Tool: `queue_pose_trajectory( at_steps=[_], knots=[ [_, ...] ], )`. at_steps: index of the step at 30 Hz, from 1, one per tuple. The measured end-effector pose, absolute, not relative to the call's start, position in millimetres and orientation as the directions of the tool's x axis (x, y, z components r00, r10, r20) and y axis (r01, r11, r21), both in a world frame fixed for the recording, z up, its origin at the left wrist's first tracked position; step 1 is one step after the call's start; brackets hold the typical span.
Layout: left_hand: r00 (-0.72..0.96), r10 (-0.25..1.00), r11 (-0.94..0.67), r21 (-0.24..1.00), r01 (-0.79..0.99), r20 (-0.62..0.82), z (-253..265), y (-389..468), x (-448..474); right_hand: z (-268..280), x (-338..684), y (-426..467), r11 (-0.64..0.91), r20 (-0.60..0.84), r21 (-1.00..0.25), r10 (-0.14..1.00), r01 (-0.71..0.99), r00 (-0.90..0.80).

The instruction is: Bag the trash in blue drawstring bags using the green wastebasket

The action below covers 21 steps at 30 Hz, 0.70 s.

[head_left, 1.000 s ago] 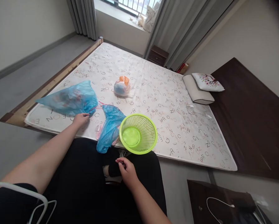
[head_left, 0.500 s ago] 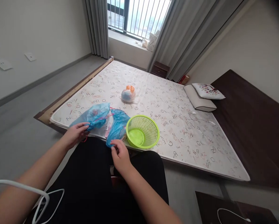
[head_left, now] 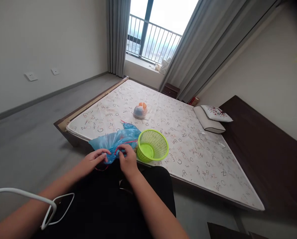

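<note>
A translucent blue plastic bag (head_left: 113, 137) with red drawstrings is gathered at the near edge of the mattress, over my lap. My left hand (head_left: 95, 160) pinches its bunched edge from the left. With thumb and index finger together, my right hand (head_left: 127, 161) grips the bag from the other side, where a red drawstring runs by the fingers. Another crumpled blue piece (head_left: 130, 126) lies just behind the bag; whether it is a separate bag I cannot tell. Close to my right hand stands a lime green plastic basket (head_left: 152, 146), upright with nothing visible inside.
A knotted clear bag with blue and orange contents (head_left: 140, 110) sits on the letter-print mattress (head_left: 188, 146). Cushions (head_left: 214, 114) lie by the dark headboard (head_left: 253, 132). A white cable (head_left: 26, 194) crosses at lower left, over my left forearm.
My left hand has moved right and the two hands are now close together. The blue bag has been pulled rightward, covering what lay between the hands. My view has tilted up.
</note>
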<state>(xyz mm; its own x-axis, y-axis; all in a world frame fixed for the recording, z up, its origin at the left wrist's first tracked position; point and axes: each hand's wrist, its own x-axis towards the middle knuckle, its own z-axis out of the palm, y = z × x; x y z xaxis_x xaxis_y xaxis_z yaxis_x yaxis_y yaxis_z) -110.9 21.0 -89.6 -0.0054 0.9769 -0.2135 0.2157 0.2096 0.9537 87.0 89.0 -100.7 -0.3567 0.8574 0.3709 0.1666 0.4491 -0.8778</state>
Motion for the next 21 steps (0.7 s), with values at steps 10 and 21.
queue_pose_trajectory(
  at_steps=[10, 21],
  knots=[
    [-0.038, 0.999, 0.049, 0.744, 0.666, -0.032, -42, 1, -93, -84, 106, 72, 0.652, 0.480, -0.725, 0.710, 0.222, -0.516],
    [-0.017, 0.992, -0.066, 0.640, 0.765, 0.123, -60, 13, -109, -66, 121, 68, 0.598, 0.272, -0.690, 0.737, 0.408, -0.619]
  ],
)
